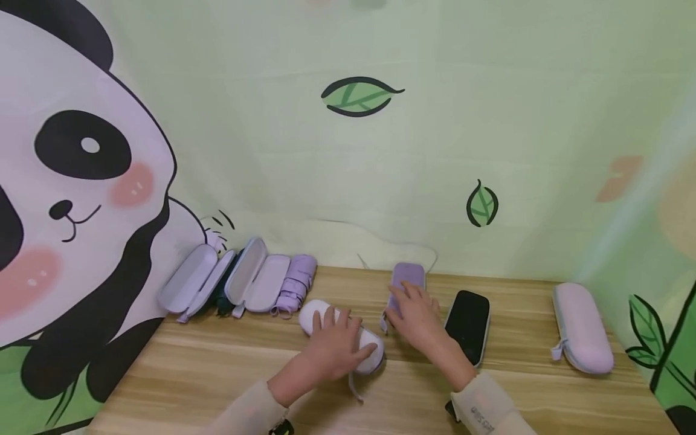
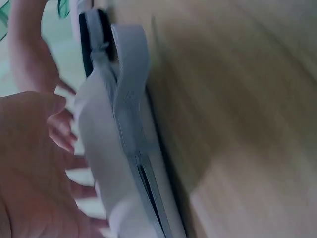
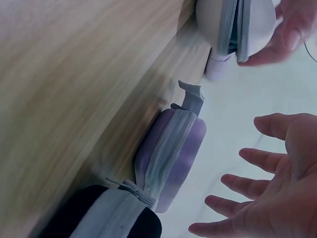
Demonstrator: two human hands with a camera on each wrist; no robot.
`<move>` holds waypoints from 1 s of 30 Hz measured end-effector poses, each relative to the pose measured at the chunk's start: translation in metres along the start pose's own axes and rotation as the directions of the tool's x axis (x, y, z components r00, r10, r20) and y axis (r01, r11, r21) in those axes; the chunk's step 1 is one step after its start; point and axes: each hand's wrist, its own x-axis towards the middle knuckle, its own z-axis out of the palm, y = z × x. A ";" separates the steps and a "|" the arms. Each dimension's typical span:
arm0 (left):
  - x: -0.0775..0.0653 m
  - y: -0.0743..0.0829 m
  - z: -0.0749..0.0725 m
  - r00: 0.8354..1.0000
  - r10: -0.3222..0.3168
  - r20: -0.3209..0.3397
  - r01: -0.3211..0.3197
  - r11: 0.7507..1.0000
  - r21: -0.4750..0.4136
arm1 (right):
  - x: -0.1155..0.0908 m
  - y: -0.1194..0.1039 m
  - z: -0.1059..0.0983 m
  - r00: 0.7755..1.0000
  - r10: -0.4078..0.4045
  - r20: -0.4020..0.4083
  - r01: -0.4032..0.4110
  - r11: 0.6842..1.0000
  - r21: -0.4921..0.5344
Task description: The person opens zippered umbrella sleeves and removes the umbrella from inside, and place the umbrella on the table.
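Note:
My left hand (image 1: 335,344) rests with spread fingers on a pale, rounded zip case (image 1: 311,315) on the wooden table. In the left wrist view, the case's grey strap (image 2: 132,64) and a partly parted zip (image 2: 148,193) show along its side. My right hand (image 1: 417,314) reaches over a purple zip case (image 1: 409,273) near the table's back edge. From the right wrist view, its fingers (image 3: 247,186) are extended and apart from the purple case, holding nothing. A black case (image 1: 469,323) with a grey zip band lies just right of that hand.
At the back left stand two opened pale cases, one (image 1: 190,278) beside the other (image 1: 269,281), with dark green material between them. Next to them lies a folded lavender umbrella (image 1: 298,281). A pink zip case (image 1: 584,326) lies at the right edge. A printed fabric wall (image 1: 261,151) rises behind.

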 end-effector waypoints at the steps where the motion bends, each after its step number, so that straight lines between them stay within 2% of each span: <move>1: -0.001 0.003 0.004 0.999 -0.035 0.019 0.034 0.999 0.017 | 0.000 0.001 -0.001 1.000 0.002 0.001 -0.002 1.000 0.000; 3: -0.001 0.008 0.012 0.998 -0.056 0.040 0.054 0.997 0.052 | 0.001 0.002 -0.001 1.000 0.002 0.000 -0.002 1.000 0.005; 5: 0.000 0.010 0.016 0.998 -0.040 0.043 0.036 0.996 0.076 | 0.002 0.003 -0.001 1.000 0.000 -0.005 0.000 1.000 0.009; 9: 0.004 0.011 0.014 0.996 0.041 0.076 -0.048 0.995 0.082 | 0.003 0.004 -0.002 1.000 0.002 -0.017 -0.002 1.000 0.006; 12: 0.007 0.010 0.010 0.983 0.119 0.138 -0.124 0.992 0.030 | 0.002 0.005 -0.002 1.000 0.004 -0.023 -0.004 1.000 0.008; 15: 0.012 0.005 0.006 0.956 0.235 0.178 -0.234 0.972 -0.025 | 0.001 0.006 -0.003 1.000 0.005 -0.024 -0.005 1.000 0.013; 19: 0.021 -0.008 0.002 0.899 0.389 0.202 -0.385 0.921 -0.061 | 0.002 0.008 -0.006 1.000 0.010 -0.024 -0.010 1.000 0.019; 21: 0.025 -0.014 0.002 0.872 0.447 0.200 -0.445 0.894 -0.057 | 0.001 0.009 -0.006 0.999 0.012 -0.032 -0.011 1.000 0.019; 23: 0.027 -0.018 0.006 0.857 0.486 0.173 -0.493 0.870 -0.006 | 0.001 0.010 -0.004 0.999 0.017 -0.039 -0.017 1.000 0.017; 25: 0.025 -0.021 0.010 0.861 0.492 0.131 -0.502 0.863 0.062 | -0.001 0.011 -0.002 0.999 0.023 -0.046 -0.023 1.000 0.006; 28: 0.016 -0.021 0.018 0.906 0.417 0.075 -0.423 0.897 0.128 | -0.003 0.012 0.000 0.998 0.039 -0.043 -0.040 0.999 -0.012; 30: 0.010 -0.020 0.020 0.935 0.353 0.042 -0.355 0.929 0.107 | -0.004 0.013 0.001 0.998 0.049 -0.039 -0.050 0.998 -0.026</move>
